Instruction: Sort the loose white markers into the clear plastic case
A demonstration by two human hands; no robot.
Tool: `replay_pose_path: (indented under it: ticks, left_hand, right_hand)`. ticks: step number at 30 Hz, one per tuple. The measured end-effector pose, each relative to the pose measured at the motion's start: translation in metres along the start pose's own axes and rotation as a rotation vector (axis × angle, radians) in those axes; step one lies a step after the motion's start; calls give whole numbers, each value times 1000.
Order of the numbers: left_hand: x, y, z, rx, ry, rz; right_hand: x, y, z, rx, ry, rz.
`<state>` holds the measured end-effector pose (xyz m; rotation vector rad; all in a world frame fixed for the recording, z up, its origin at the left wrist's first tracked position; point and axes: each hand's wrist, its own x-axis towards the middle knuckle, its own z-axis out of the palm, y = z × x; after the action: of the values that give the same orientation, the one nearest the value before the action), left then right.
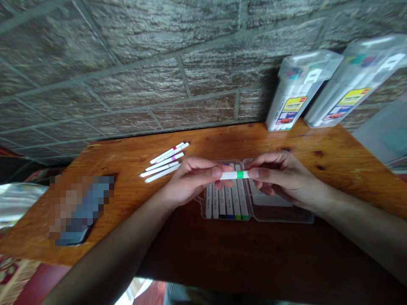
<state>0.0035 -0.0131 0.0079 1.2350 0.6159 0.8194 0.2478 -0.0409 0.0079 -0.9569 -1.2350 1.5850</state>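
Observation:
Between my two hands, level across the view, is a white marker [229,175] with a green band. My left hand [194,178] pinches its left end between thumb and fingers. The right end is gripped by my right hand [280,176]. Just below and behind the marker lies an opened clear plastic case [282,214]. Several white markers [222,203] stand side by side in its left half, a few with blue or green ends. Left of my left hand, a loose group of white markers [167,160] lies on the table, some with red or purple bands.
Two tall clear marker boxes [288,97] with yellow labels stand against the stone-patterned wall [152,72] at the back right. A blurred-out dark flat object [82,212] lies on the left of the wooden table [111,169].

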Motion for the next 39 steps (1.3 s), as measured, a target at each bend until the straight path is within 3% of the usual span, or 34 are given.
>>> replay_pose_path:
  ticks: [11, 16, 30, 39]
  left_hand:
    - [2, 8, 6, -161, -49, -118]
    - [2, 5, 5, -209, -108, -100]
    - [2, -1, 1, -179, -114, 32]
    - [1, -1, -1, -144, -96, 21]
  right_hand:
    - [-1, 5, -1, -23, -36, -20]
    - [-1, 4, 0, -4, -37, -4]
    - [0, -1, 0, 17, -37, -23]
    - [0, -2, 0, 6, -23, -30]
